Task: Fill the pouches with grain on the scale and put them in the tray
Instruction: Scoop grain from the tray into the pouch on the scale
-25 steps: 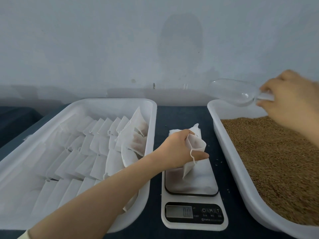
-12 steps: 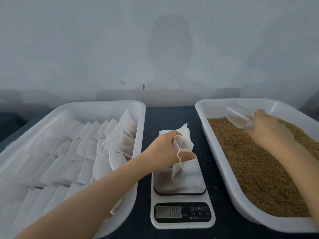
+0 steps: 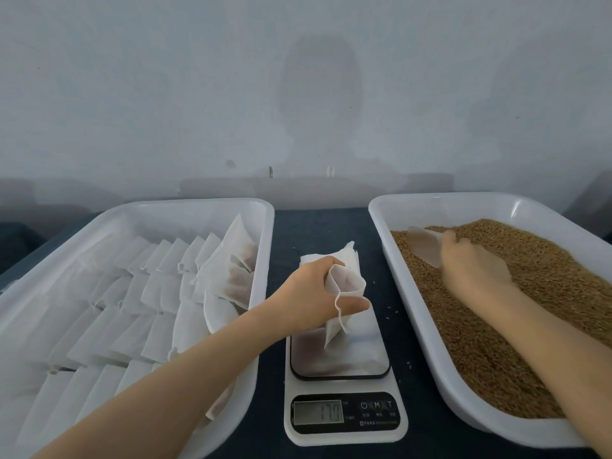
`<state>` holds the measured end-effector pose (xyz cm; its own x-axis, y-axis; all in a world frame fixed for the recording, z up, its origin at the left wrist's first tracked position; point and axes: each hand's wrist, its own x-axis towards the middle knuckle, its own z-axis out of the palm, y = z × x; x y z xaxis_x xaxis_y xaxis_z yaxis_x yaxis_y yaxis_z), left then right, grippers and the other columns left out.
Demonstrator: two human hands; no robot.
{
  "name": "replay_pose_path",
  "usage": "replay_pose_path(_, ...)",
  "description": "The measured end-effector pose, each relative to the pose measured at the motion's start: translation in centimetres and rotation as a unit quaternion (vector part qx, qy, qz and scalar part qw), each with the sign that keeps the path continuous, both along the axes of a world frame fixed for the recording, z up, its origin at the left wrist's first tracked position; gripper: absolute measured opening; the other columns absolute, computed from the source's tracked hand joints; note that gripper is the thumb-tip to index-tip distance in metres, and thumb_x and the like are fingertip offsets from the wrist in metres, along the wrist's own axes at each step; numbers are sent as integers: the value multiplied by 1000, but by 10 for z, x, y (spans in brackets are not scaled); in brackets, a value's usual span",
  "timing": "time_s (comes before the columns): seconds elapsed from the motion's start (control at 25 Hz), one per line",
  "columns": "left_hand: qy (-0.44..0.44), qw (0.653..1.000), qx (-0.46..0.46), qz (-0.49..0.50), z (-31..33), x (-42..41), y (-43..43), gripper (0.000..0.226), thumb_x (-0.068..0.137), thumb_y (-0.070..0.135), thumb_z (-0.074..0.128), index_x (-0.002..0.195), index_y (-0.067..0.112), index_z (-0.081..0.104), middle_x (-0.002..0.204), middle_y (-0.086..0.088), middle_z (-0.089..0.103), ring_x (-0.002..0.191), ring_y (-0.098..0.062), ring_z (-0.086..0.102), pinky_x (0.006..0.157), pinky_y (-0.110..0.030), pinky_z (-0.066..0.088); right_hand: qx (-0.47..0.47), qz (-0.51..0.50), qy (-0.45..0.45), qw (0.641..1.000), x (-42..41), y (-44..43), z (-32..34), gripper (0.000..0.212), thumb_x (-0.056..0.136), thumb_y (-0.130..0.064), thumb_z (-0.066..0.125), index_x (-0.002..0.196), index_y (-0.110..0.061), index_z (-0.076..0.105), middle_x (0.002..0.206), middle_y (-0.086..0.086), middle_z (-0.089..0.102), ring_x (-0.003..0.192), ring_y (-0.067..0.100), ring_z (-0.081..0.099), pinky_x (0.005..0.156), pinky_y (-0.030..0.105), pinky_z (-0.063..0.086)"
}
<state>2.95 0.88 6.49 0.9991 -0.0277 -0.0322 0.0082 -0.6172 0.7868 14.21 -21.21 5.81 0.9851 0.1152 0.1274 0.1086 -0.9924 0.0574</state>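
Our left hand (image 3: 311, 293) grasped a pouch (image 3: 346, 284) by its mouth, fingers curled round the cloth and thumb stretched under the rim, so the mouth gaped toward 3 o'clock; its drawstring (image 3: 339, 313) looped down over the thumb; the lower end hung down to the plate of the scale (image 3: 344, 385), though we could not tell whether it rested there. The scale sat on the dark bench (image 3: 318, 226) between two white trays; its display (image 3: 318, 412) showed digits that read like 170. At 12 o'clock from the scale, just behind our left hand, lay a stack (image 3: 334, 256) of flat empty pouches. At 9 o'clock stood the tray (image 3: 198, 204); pouches (image 3: 159, 293) lay in it in overlapping rows, and a few by its 3 o'clock wall stood tilted, brown showing through the cloth. At 3 o'clock from the scale stood the grain tray (image 3: 430, 202), heaped with brown grain (image 3: 496, 342); our right hand (image 3: 470, 268) gripped the rear of a clear scoop (image 3: 425, 248), fingers closed over the hidden handle; the scoop's bowl was dug into the grain near that tray's 10 o'clock corner. A few loose grains (image 3: 392, 312) lay on the bench between the scale and the grain tray.
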Motion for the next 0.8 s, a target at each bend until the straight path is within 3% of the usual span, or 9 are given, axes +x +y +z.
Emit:
replay_pose_path(0.16, -2, 1000, 6, -5, 1, -1, -1, 41, 78, 41, 75, 108, 23, 54, 104, 5, 61, 96, -13, 60, 89, -30, 53, 71, 21, 47, 996, 3, 8, -10, 30, 92, -7, 47, 120, -7, 35, 97, 11, 57, 75, 24, 55, 54, 33, 42)
replay_pose_path(0.28, -2, 1000, 0, -6, 2, -1, -2, 38, 78, 40, 75, 106, 24, 54, 103, 4, 61, 96, -13, 60, 87, -28, 52, 155, 2, 78, 985, 7, 7, -10, 27, 95, -13, 44, 120, -5, 37, 101, 16, 57, 81, 28, 60, 65, 40, 53)
replay_pose_path(0.4, 1, 1000, 2, -8, 3, -2, -3, 38, 78, 39, 75, 107, 23, 55, 104, 4, 61, 96, -13, 60, 89, -30, 53, 233, -26, 122, 965, 9, 0, -6, 31, 95, -24, 51, 116, -3, 44, 103, 17, 60, 71, 22, 57, 49, 29, 42)
replay_pose_path(0.52, 3, 1000, 8, -7, 4, -2, -3, 41, 78, 40, 74, 109, 22, 54, 105, 4, 61, 98, -13, 60, 92, -33, 52, 255, -22, 138, 957, 10, -5, -2, 27, 93, -35, 55, 88, -8, 55, 94, 9, 65, 68, 19, 58, 46, 22, 34)
replay_pose_path(0.6, 5, 1000, 13, -7, 4, -2, -3, 43, 79, 41, 74, 111, 22, 54, 107, 4, 61, 99, -14, 60, 93, -34, 51, 275, -28, 147, 950, 9, -5, 2, 37, 92, -40, 56, 69, -11, 51, 79, 7, 67, 64, 19, 63, 46, 20, 35)
replay_pose_path(0.8, 6, 1000, 13, -8, 4, -2, -3, 42, 79, 40, 74, 111, 22, 54, 107, 4, 61, 99, -14, 60, 94, -33, 51, 304, -29, 127, 944, 5, -10, 12, 36, 82, -41, 69, 87, -6, 59, 73, 7, 63, 61, 17, 60, 46, 22, 36)
